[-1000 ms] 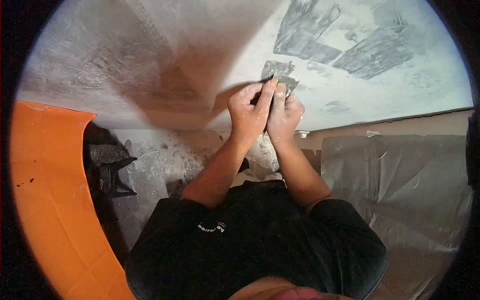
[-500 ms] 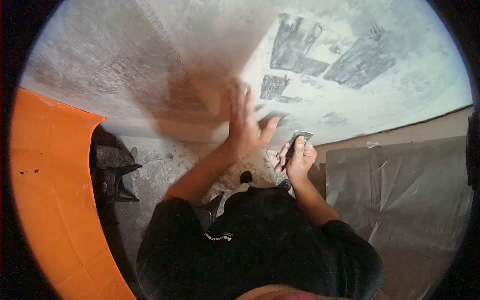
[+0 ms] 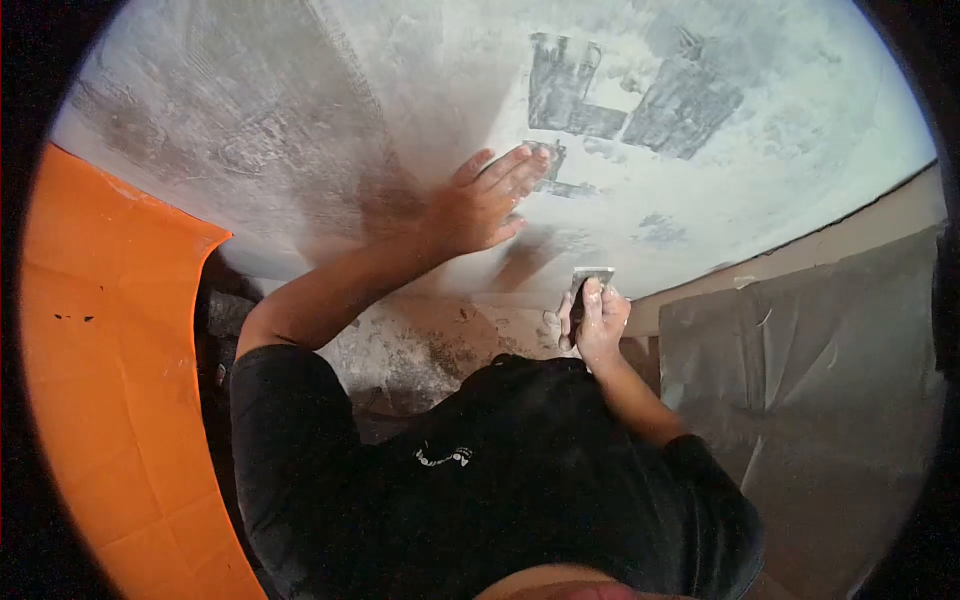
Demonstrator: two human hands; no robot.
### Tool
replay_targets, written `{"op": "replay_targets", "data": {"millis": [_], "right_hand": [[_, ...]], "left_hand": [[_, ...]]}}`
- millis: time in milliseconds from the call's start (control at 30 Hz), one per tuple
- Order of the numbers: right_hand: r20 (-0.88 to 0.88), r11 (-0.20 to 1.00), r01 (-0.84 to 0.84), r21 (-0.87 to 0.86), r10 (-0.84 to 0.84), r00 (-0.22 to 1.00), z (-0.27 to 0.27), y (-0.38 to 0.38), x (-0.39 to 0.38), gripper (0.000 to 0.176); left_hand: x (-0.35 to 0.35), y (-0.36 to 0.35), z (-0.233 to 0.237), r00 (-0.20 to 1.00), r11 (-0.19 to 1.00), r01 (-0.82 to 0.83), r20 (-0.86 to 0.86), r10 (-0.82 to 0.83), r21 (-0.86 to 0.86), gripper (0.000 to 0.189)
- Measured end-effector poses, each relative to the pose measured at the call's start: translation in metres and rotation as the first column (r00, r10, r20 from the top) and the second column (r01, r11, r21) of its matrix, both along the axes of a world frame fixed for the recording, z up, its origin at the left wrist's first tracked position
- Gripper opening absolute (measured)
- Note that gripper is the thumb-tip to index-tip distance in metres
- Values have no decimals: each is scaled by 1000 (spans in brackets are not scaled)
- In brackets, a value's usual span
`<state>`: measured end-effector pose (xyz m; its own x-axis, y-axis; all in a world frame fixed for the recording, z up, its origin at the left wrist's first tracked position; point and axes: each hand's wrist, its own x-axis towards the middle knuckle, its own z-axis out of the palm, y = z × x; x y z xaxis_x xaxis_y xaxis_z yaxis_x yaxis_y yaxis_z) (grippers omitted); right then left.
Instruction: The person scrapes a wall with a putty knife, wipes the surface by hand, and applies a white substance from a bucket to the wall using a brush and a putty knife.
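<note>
My left hand (image 3: 485, 205) is raised in front of the plaster-smeared wall (image 3: 420, 90), its fingers stretched out and pointing right. The fingertips overlap the edge of a small dark grey patch on the wall. Lower and to the right, my right hand (image 3: 603, 320) grips a putty knife (image 3: 592, 277) by its dark handle, with the thumb on it and the metal blade pointing up toward the wall. White dust coats the fingers of that hand. Higher on the wall are bigger grey patches (image 3: 690, 100) amid the pale coating.
An orange sheet (image 3: 120, 350) hangs along the left side. On the right is a creased grey sheet (image 3: 800, 370) below a beige strip at the wall's lower edge. The floor (image 3: 400, 345) behind my arms is spotted with white and dark marks.
My left hand has turned from pointing up to pointing right, its elbow swinging outward to the left. The putty knife stays in my right hand, its blade now more upright.
</note>
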<state>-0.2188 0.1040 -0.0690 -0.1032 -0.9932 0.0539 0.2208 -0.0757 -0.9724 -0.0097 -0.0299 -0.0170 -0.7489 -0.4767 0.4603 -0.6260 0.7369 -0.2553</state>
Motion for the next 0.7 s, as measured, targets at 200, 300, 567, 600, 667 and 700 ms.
{"op": "replay_targets", "data": {"millis": [200, 300, 567, 600, 667, 700], "right_hand": [[27, 995, -35, -91, 38, 999, -3, -27, 7, 23], [25, 993, -67, -101, 70, 997, 0, -30, 10, 20], [-271, 956, -279, 87, 293, 917, 0, -23, 1, 15], [-370, 932, -340, 129, 363, 855, 0, -23, -1, 16], [-400, 922, -365, 126, 384, 832, -2, -24, -4, 15], [-486, 919, -392, 32, 357, 798, -4, -22, -4, 15]], "left_hand": [[7, 17, -20, 968, 958, 148, 163, -191, 247, 65], [1, 28, -34, 926, 899, 355, -227, -301, 256, 46], [-53, 79, -62, 262, 514, 657, -806, 530, 552, 20], [-52, 83, -63, 266, 511, 658, -806, 529, 553, 20], [-48, 87, -65, 446, 585, 456, -741, 501, 670, 7], [-47, 89, -65, 428, 537, 443, -695, 577, 718, 13]]}}
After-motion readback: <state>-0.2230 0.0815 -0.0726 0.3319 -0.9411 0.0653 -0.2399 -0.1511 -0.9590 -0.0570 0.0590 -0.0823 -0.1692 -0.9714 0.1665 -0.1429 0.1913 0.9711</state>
